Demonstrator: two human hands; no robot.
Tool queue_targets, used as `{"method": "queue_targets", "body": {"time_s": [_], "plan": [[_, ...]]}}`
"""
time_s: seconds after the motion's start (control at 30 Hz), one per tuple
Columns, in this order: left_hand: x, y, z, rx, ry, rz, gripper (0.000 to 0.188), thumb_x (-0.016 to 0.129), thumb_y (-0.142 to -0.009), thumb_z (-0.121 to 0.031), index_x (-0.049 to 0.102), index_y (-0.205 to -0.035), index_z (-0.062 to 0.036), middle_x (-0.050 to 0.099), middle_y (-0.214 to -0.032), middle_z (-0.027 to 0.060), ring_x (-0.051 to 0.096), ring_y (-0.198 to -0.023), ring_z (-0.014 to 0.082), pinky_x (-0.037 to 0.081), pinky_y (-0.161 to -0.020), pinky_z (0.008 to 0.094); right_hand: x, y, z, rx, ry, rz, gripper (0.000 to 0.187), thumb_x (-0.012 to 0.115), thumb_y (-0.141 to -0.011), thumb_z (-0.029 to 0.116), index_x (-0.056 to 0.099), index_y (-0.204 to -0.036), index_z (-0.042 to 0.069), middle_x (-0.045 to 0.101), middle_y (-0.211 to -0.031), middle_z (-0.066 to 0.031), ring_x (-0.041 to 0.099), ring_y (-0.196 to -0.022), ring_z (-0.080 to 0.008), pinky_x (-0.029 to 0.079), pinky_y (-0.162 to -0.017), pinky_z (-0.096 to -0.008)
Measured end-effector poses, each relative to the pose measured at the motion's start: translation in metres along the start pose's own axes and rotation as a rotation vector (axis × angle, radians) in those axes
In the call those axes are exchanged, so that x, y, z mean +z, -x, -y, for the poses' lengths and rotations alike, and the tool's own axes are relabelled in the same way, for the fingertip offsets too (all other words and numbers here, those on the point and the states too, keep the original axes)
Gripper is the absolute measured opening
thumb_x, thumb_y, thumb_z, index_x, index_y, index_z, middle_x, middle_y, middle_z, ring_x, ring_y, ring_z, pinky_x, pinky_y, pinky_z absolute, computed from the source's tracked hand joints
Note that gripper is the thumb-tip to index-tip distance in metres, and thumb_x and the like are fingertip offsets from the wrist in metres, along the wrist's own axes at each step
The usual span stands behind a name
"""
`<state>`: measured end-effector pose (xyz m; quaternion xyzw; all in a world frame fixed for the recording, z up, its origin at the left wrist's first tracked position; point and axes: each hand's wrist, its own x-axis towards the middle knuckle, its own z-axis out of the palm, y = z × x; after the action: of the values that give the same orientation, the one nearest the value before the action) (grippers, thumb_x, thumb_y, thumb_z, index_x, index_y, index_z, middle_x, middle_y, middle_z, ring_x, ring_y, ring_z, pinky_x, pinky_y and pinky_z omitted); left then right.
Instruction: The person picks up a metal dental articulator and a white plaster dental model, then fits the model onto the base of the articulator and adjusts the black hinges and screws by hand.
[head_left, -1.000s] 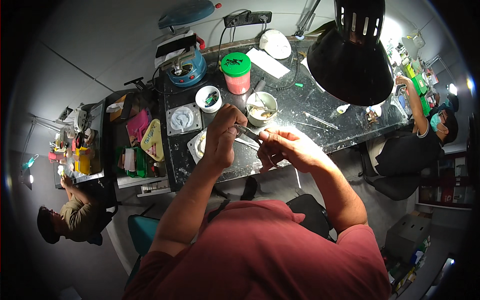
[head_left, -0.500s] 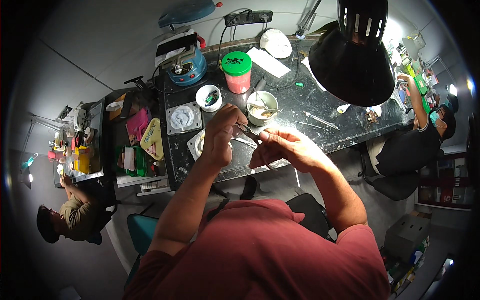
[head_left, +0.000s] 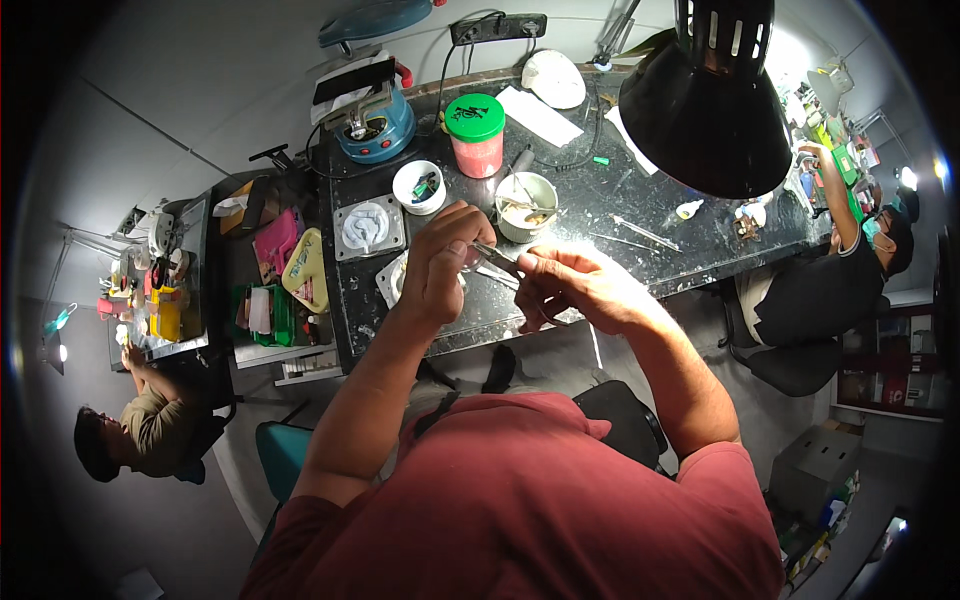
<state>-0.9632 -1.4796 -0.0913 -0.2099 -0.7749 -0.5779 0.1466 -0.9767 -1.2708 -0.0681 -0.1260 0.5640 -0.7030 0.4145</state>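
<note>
My right hand (head_left: pixel 578 285) is wrapped round a pair of metal pliers (head_left: pixel 500 259), whose handles run down through my fingers. The jaws point left toward my left hand (head_left: pixel 440 268), which is closed in a pinch at their tip. Whatever lies between those fingertips is small and mostly covered. Both hands are raised above the near edge of the black workbench (head_left: pixel 620 270). Just beyond them stands a ribbed pale bowl (head_left: pixel 527 232) with tools resting in it. A grey square plate with a white cast (head_left: pixel 365 230) lies left of my left hand, and a second plate (head_left: pixel 388 285) is partly hidden behind it.
A white tub (head_left: pixel 418 205) and a green-lidded jar (head_left: pixel 476 150) stand farther back, near a blue machine (head_left: pixel 378 135). A black lamp (head_left: pixel 705 130) overhangs the right side. Thin tools (head_left: pixel 645 234) lie on the bench. Other people sit at left (head_left: pixel 150 415) and right (head_left: pixel 810 290).
My right hand's fingers and the plier handles have shifted slightly, with the lower handle drawn closer in. The left hand stays at the jaws. The view has tilted a little.
</note>
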Motion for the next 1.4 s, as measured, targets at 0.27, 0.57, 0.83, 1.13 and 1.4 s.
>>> {"method": "queue_targets", "body": {"time_s": [0.27,0.57,0.83,1.13,1.4], "plan": [[0.004,-0.001,0.002,0.04,0.02,0.028,0.037,0.034,-0.085,-0.032,0.048,-0.074,0.0004,0.044,-0.068,0.0128,0.039,-0.063,0.0245,0.033,-0.062,0.0374,0.003,0.009,-0.001,0.079,-0.056,-0.03,0.039,0.052,-0.101,0.042,0.054,-0.083,0.008,0.053,-0.066,-0.0026,0.05,-0.055,-0.0107,0.039,-0.046,-0.0247],[0.028,0.007,0.01,-0.064,0.094,-0.305,0.041,0.026,-0.101,-0.03,0.047,-0.079,-0.0018,0.047,-0.077,0.0079,0.042,-0.069,0.0171,0.034,-0.066,0.0304,0.003,0.013,-0.005,0.012,-0.168,0.012,0.04,0.052,-0.101,0.043,0.056,-0.083,0.007,0.063,-0.075,-0.0074,0.064,-0.067,-0.0166,0.054,-0.062,-0.0306],[0.025,0.005,0.008,-0.06,0.145,-0.279,0.038,0.028,-0.1,-0.025,0.045,-0.076,-0.0004,0.044,-0.072,0.0092,0.04,-0.065,0.0194,0.033,-0.062,0.0323,0.013,0.016,0.008,0.065,-0.172,-0.051,0.036,0.052,-0.102,0.04,0.058,-0.09,0.006,0.069,-0.083,-0.0112,0.071,-0.083,-0.0217,0.056,-0.08,-0.0323],[0.02,0.006,0.004,-0.09,0.138,-0.253,0.036,0.029,-0.098,-0.023,0.043,-0.073,-0.0015,0.042,-0.072,0.0077,0.039,-0.066,0.018,0.031,-0.062,0.0327,0.009,0.012,-0.001,0.033,-0.141,-0.021,0.036,0.051,-0.103,0.039,0.057,-0.086,0.008,0.061,-0.075,-0.0041,0.061,-0.066,-0.0135,0.056,-0.067,-0.0304],[0.02,-0.001,0.004,-0.034,0.075,-0.248,0.036,0.029,-0.098,-0.022,0.043,-0.072,-0.0006,0.041,-0.069,0.0095,0.038,-0.064,0.0213,0.031,-0.061,0.0343,0.001,0.009,-0.006,0.033,-0.215,0.036,0.036,0.054,-0.101,0.04,0.053,-0.085,0.008,0.058,-0.074,-0.0057,0.058,-0.062,-0.0144,0.045,-0.048,-0.0282]]}}
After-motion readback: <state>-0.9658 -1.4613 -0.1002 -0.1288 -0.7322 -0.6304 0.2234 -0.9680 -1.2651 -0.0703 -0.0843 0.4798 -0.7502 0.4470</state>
